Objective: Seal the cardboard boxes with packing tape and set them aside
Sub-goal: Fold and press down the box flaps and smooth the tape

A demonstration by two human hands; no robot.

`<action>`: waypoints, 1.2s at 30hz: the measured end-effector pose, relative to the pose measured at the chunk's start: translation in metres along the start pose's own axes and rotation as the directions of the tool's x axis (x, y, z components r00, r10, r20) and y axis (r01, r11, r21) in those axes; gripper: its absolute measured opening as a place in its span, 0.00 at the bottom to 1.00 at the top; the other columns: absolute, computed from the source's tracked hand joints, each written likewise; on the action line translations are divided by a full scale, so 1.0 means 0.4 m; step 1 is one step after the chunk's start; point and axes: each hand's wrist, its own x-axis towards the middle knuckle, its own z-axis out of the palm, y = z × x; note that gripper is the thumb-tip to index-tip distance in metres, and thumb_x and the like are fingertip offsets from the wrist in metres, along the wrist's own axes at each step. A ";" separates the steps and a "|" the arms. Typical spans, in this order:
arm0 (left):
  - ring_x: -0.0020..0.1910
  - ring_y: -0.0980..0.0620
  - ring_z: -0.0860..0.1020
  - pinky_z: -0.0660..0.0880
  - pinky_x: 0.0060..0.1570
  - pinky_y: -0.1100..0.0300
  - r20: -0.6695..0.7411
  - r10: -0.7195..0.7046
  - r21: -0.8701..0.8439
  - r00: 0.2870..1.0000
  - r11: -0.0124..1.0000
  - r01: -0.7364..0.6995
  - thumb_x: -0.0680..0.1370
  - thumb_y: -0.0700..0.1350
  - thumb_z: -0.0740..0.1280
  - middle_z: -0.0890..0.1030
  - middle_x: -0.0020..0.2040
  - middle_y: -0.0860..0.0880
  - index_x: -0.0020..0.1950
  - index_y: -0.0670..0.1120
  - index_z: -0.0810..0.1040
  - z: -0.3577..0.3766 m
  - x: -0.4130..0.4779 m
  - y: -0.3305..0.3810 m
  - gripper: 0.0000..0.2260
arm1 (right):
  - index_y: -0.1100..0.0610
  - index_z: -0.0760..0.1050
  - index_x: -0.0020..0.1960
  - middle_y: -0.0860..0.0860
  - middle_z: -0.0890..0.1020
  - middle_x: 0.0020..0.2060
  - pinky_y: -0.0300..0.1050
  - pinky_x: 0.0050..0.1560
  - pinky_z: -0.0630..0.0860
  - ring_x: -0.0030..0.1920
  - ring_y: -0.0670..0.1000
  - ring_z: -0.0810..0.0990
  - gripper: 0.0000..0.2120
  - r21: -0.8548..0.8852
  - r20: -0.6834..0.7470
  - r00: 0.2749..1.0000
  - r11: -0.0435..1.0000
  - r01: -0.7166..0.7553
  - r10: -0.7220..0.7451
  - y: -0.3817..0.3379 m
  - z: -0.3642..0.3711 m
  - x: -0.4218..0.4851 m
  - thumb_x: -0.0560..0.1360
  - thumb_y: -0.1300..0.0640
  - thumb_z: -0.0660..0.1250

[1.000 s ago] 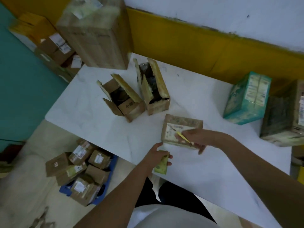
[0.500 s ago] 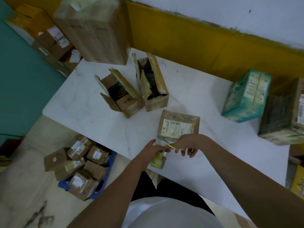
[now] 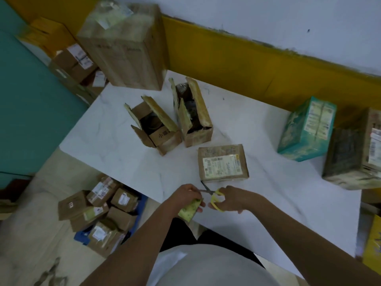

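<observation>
A small closed cardboard box (image 3: pixel 223 162) with a white shipping label lies near the front of the white table (image 3: pixel 107 141). Just in front of it my left hand (image 3: pixel 186 198) grips a yellowish roll of packing tape (image 3: pixel 189 210). My right hand (image 3: pixel 233 200) holds yellow-handled scissors (image 3: pixel 213 196), whose blades point left toward my left hand and the box's near corner. Two cardboard boxes with their flaps standing open sit farther back: a squat one (image 3: pixel 156 129) and a taller narrow one (image 3: pixel 192 114).
A big cardboard box (image 3: pixel 125 46) stands at the table's back left corner. A teal box (image 3: pixel 307 129) and a dark printed box (image 3: pixel 354 149) sit at the right. Several small parcels (image 3: pixel 99 211) lie in a blue crate on the floor, left of the table.
My right hand has drawn back from the labelled box toward me with the scissors, meeting my left hand. The left hand with the tape roll stayed near the table's front edge.
</observation>
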 end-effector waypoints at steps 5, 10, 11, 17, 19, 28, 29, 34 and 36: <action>0.27 0.43 0.79 0.79 0.32 0.50 -0.196 -0.033 -0.072 0.980 0.997 0.019 0.77 0.32 0.65 0.80 0.39 0.31 0.46 0.38 0.72 -0.083 -0.022 -0.062 0.04 | 0.50 0.73 0.48 0.46 0.77 0.49 0.42 0.43 0.78 0.50 0.51 0.80 0.22 0.079 0.001 0.999 0.996 0.048 -0.048 0.004 0.061 0.037 0.68 0.33 0.66; 0.29 0.44 0.79 0.77 0.29 0.55 -0.306 -0.060 -0.261 0.950 0.965 -0.023 0.79 0.31 0.63 0.78 0.40 0.32 0.47 0.38 0.72 -0.140 -0.058 -0.112 0.04 | 0.54 0.71 0.65 0.51 0.77 0.58 0.43 0.52 0.73 0.56 0.51 0.78 0.28 -0.329 -0.300 0.923 0.934 0.137 -0.241 -0.056 0.132 0.069 0.75 0.35 0.64; 0.29 0.43 0.79 0.77 0.30 0.54 -0.331 -0.066 -0.289 0.941 0.957 -0.035 0.79 0.32 0.63 0.78 0.40 0.32 0.47 0.38 0.72 -0.148 -0.058 -0.126 0.03 | 0.54 0.71 0.66 0.52 0.76 0.60 0.44 0.52 0.73 0.58 0.52 0.78 0.26 -0.307 -0.334 0.908 0.940 0.147 -0.251 -0.076 0.135 0.075 0.77 0.38 0.63; 0.30 0.43 0.82 0.80 0.31 0.53 -0.341 -0.070 -0.356 0.938 0.933 -0.059 0.79 0.33 0.63 0.83 0.35 0.38 0.49 0.38 0.72 -0.187 -0.079 -0.171 0.02 | 0.63 0.76 0.53 0.59 0.80 0.48 0.43 0.45 0.73 0.53 0.59 0.80 0.12 0.089 -0.203 0.979 0.996 -0.011 0.029 -0.169 0.116 0.142 0.78 0.54 0.65; 0.31 0.42 0.82 0.80 0.32 0.53 -0.303 -0.053 -0.396 0.952 0.915 -0.075 0.79 0.32 0.62 0.82 0.36 0.36 0.48 0.38 0.72 -0.202 -0.086 -0.167 0.03 | 0.64 0.75 0.48 0.60 0.80 0.44 0.45 0.44 0.76 0.48 0.60 0.82 0.08 0.279 -0.196 0.975 0.959 -0.049 0.107 -0.198 0.100 0.153 0.77 0.58 0.65; 0.31 0.44 0.82 0.79 0.30 0.55 -0.180 0.095 -0.315 0.979 0.937 -0.149 0.78 0.30 0.62 0.81 0.45 0.32 0.51 0.39 0.71 -0.295 -0.145 -0.155 0.06 | 0.52 0.73 0.65 0.47 0.78 0.56 0.39 0.48 0.75 0.47 0.48 0.80 0.26 0.190 -0.418 0.876 0.920 0.344 -0.241 -0.365 0.222 0.140 0.73 0.40 0.70; 0.32 0.43 0.82 0.79 0.31 0.55 -0.166 0.101 -0.304 0.981 0.941 -0.148 0.78 0.31 0.63 0.81 0.46 0.32 0.52 0.39 0.72 -0.307 -0.150 -0.157 0.06 | 0.52 0.76 0.60 0.47 0.80 0.50 0.37 0.45 0.74 0.45 0.47 0.80 0.20 0.202 -0.432 0.868 0.912 0.357 -0.244 -0.380 0.234 0.150 0.73 0.44 0.72; 0.32 0.45 0.82 0.78 0.31 0.56 -0.138 0.118 -0.258 0.983 0.954 -0.151 0.80 0.33 0.61 0.80 0.49 0.30 0.55 0.39 0.72 -0.385 -0.173 -0.168 0.05 | 0.53 0.78 0.39 0.48 0.81 0.36 0.40 0.40 0.74 0.37 0.45 0.78 0.05 0.086 -0.521 0.798 0.912 0.401 -0.302 -0.458 0.261 0.169 0.72 0.55 0.72; 0.33 0.45 0.82 0.79 0.32 0.55 -0.134 0.129 -0.247 0.983 0.956 -0.159 0.80 0.33 0.62 0.80 0.48 0.32 0.59 0.36 0.72 -0.417 -0.167 -0.178 0.08 | 0.51 0.74 0.37 0.47 0.80 0.34 0.43 0.40 0.75 0.36 0.46 0.77 0.08 0.043 -0.527 0.790 0.918 0.394 -0.314 -0.495 0.267 0.174 0.73 0.56 0.70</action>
